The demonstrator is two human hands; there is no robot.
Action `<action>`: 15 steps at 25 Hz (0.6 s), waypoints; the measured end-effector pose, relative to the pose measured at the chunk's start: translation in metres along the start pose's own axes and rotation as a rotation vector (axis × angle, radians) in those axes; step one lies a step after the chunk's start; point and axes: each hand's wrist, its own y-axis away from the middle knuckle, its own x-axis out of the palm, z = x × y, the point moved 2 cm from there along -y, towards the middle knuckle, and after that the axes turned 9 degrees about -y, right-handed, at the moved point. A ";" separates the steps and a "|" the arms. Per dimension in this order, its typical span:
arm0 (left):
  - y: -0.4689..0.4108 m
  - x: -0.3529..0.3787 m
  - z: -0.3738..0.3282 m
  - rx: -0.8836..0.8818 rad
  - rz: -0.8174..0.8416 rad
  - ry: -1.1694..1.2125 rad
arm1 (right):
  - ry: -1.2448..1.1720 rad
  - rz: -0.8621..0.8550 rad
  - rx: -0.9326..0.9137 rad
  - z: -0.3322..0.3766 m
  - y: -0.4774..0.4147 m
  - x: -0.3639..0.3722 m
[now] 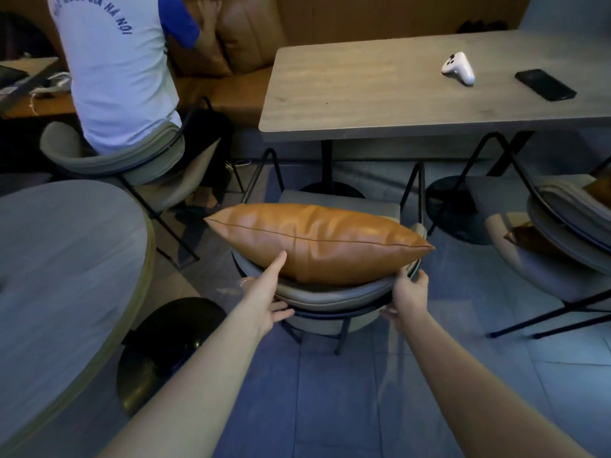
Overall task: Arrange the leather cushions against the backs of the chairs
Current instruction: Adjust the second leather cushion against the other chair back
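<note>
Grey floor tiles run under a café-like corner of tables and metal-framed chairs. Both bare forearms reach forward and slightly down toward the nearest chair, whose curved padded back faces the camera. The left hand sits at the left end of that back — index finger stretched out and pressing the lower edge of the tan leather cushion, the other fingers curled loosely round the chair's back. The right hand mirrors it at the right end, fingers hooked over the rim, thumb touching the cushion's lower right corner. Neither hand grips the cushion; each holds the backrest. The cushion stands on edge just beyond both hands, leaning on the inside of the chair back, its seam running lengthwise.

Past the cushion, a rectangular table carries a white controller and a dark phone. Forward-left of the left hand, a person in a white shirt sits on another chair.
</note>
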 end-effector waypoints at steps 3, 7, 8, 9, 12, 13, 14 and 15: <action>-0.017 -0.013 -0.019 0.012 0.029 0.007 | -0.125 0.018 0.074 -0.041 0.036 0.027; -0.039 -0.029 -0.038 0.044 0.040 0.006 | -0.149 0.003 0.144 -0.061 0.054 0.062; -0.042 -0.030 -0.042 0.047 0.056 0.006 | -0.164 -0.021 0.153 -0.061 0.049 0.063; -0.044 -0.031 -0.045 0.044 0.069 0.004 | -0.179 -0.035 0.169 -0.059 0.045 0.062; -0.046 -0.026 -0.047 0.032 0.073 0.013 | -0.144 -0.050 0.193 -0.052 0.037 0.055; -0.046 -0.023 -0.047 0.029 0.071 0.019 | -0.122 -0.059 0.189 -0.049 0.035 0.053; -0.046 -0.020 -0.046 0.024 0.070 0.027 | -0.106 -0.065 0.181 -0.047 0.032 0.052; -0.046 -0.017 -0.045 0.018 0.070 0.037 | -0.093 -0.065 0.172 -0.045 0.029 0.050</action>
